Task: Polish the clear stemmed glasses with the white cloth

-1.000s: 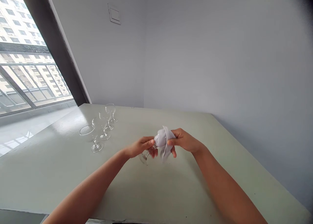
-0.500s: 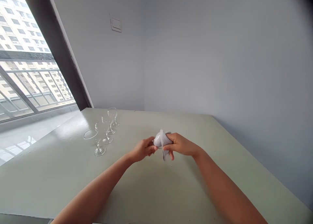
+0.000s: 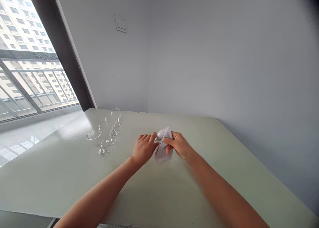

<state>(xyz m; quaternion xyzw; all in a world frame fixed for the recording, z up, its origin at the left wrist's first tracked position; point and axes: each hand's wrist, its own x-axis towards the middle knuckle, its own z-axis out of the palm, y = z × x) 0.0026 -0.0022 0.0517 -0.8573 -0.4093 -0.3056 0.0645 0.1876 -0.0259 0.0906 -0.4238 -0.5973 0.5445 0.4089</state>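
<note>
Between my hands, above the table, a small stemmed glass (image 3: 160,134) lies on its side in the air with its bowl toward the right. My left hand (image 3: 145,147) grips its stem end, and the fingers cover the foot. My right hand (image 3: 180,144) holds a pale cloth (image 3: 164,152) around the bowl's mouth, with a loose flap hanging below. The cloth hides the glass's rim.
Several clear stemmed glasses stand upright in a row at the left: the nearest glass (image 3: 102,151), another glass (image 3: 111,140) behind it, and the farthest glass (image 3: 119,124). The pale green table (image 3: 159,194) meets grey walls (image 3: 199,55) behind.
My left hand has rolled over so its back now faces up. The cloth has shifted, and its loose flap hangs wider, more to the left. The view has shifted slightly.
</note>
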